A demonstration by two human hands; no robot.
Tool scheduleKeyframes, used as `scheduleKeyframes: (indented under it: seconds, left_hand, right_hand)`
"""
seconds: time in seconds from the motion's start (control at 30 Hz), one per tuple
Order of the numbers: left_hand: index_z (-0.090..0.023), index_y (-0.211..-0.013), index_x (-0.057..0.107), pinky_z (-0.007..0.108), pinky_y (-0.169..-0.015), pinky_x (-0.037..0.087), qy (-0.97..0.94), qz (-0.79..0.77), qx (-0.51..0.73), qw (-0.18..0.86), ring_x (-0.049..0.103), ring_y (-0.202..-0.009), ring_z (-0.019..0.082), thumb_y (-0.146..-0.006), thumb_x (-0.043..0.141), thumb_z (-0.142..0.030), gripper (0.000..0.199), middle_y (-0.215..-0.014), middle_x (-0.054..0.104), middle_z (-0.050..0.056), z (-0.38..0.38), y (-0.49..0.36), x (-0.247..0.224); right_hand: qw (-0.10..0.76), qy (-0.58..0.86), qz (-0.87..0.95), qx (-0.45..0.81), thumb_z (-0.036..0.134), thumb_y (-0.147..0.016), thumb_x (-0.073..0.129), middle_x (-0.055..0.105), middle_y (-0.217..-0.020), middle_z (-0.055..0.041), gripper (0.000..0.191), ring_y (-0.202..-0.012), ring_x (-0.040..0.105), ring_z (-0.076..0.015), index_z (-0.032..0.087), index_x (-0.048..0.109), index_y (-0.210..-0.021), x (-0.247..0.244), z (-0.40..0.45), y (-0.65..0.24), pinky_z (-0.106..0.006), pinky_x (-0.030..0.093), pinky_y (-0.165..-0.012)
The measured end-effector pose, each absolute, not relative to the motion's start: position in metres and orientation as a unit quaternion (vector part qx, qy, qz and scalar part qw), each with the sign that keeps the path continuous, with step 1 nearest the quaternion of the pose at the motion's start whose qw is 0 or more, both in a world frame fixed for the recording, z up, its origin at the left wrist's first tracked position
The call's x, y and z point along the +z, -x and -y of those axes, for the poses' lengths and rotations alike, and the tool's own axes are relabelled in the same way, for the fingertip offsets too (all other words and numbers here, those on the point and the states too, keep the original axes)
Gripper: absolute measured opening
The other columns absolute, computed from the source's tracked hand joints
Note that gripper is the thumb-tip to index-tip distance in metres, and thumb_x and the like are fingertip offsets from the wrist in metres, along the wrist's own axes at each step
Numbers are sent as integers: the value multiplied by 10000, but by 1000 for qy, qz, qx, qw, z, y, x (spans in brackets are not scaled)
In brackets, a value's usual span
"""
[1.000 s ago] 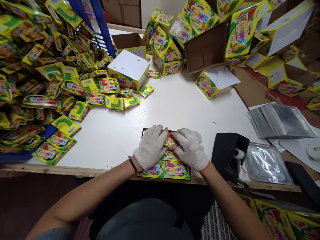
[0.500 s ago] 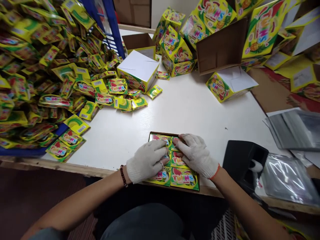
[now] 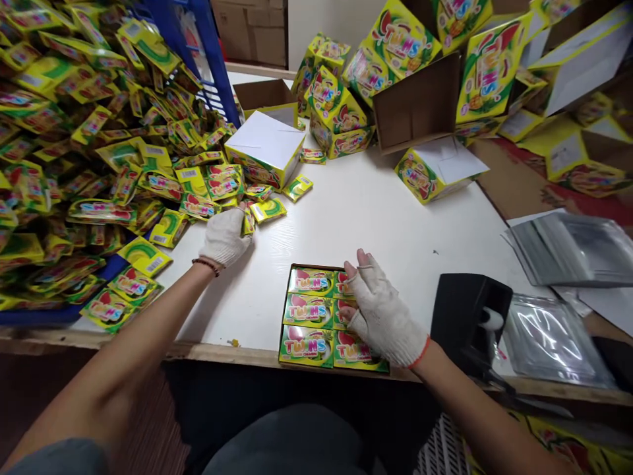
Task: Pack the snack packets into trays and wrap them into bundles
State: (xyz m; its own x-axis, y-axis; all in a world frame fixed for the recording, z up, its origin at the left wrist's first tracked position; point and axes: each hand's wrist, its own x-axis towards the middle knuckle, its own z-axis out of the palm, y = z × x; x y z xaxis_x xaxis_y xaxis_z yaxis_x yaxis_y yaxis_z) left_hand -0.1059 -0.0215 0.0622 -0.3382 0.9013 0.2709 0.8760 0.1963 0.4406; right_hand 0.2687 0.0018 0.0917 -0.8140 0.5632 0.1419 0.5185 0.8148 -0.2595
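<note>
My left hand (image 3: 225,237), in a white glove with bare fingertips, is at the near edge of the packet heap. Its fingers close round a small yellow gum packet (image 3: 248,223), partly hidden by the glove. In front of me lies a shallow open box (image 3: 286,300) holding flat green-and-yellow packets (image 3: 307,310) in two columns, printed sides up. My right hand (image 3: 386,310), gloved the same way, hovers over the right column with fingers apart and nothing in it. It hides part of that column.
A blue crate (image 3: 210,59) spills a big pile of packets (image 3: 89,152) at left. White-topped cartons (image 3: 267,148) and other printed boxes (image 3: 341,115) stand at the back. At right are a black tape dispenser (image 3: 467,323) and clear plastic sleeves (image 3: 554,343).
My left hand has left the box and reached left and forward to the loose packets, closing on one. My right hand has lifted slightly, its fingers spreading.
</note>
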Motion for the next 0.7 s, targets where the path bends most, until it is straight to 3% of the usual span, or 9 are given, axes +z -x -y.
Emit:
scheduleKeyframes:
  seconds: [0.07, 0.17, 0.27, 0.37, 0.47, 0.6, 0.7]
  left_hand:
    - [-199, -1255, 505, 506, -1074, 386, -530, -767, 358, 47, 511, -1192, 264, -750, 681, -410, 574, -1129, 620, 39, 40, 93, 61]
    - [-217, -1306, 464, 494, -1037, 459, -423, -735, 508, 148, 573, -1149, 249, -758, 698, -410, 627, -1260, 601, 79, 64, 62, 73]
    - [-226, -1316, 439, 403, -851, 576, -317, -648, 614, 322, 662, -979, 206, -781, 690, -434, 625, -1194, 638, 98, 77, 26, 91]
    - [-240, -1260, 468, 337, -765, 596, -245, -569, 658, 429, 685, -894, 177, -752, 752, -418, 609, -1130, 662, 74, 82, -7, 104]
    - [-223, -1203, 500, 337, -788, 594, -231, -547, 674, 439, 687, -889, 174, -764, 761, -430, 551, -1109, 673, 71, 90, -43, 109]
    - [-189, -1146, 547, 363, -843, 585, -319, -565, 648, 399, 680, -945, 195, -853, 666, -442, 405, -1087, 684, 86, 110, -93, 109]
    - [-191, -1130, 592, 392, -942, 556, -465, -588, 581, 317, 653, -1067, 219, -909, 586, -416, 316, -1142, 673, 104, 126, -97, 102]
  right_hand:
    - [122, 304, 938, 118, 286, -929, 508, 303, -1578, -236, 686, -1479, 252, -368, 107, 281, -1551, 92, 8, -271, -596, 376, -1113]
    - [77, 331, 934, 109, 313, -885, 585, 417, -1510, -250, 678, -1418, 349, -413, 63, 399, -1488, 88, 23, -264, -598, 374, -1116]
    - [30, 363, 927, 87, 375, -835, 665, 430, -1496, -266, 716, -1369, 388, -462, 26, 472, -1429, 84, 27, -253, -609, 372, -1107]
    - [32, 367, 923, 114, 350, -847, 645, 469, -1463, -267, 644, -1346, 422, -452, 32, 513, -1392, 86, 21, -252, -615, 386, -1092]
    - [111, 361, 899, 221, 311, -922, 522, 545, -1404, -217, 527, -1304, 507, -353, 113, 496, -1410, 96, 17, -258, -556, 442, -1069]
    - [245, 366, 817, 372, 370, -979, 438, 578, -1375, -135, 541, -1212, 598, -252, 214, 358, -1491, 113, 32, -258, -440, 527, -984]
    - [208, 343, 833, 380, 348, -955, 471, 677, -1205, -88, 416, -1096, 652, -240, 234, 543, -1348, 120, 42, -255, -389, 545, -926]
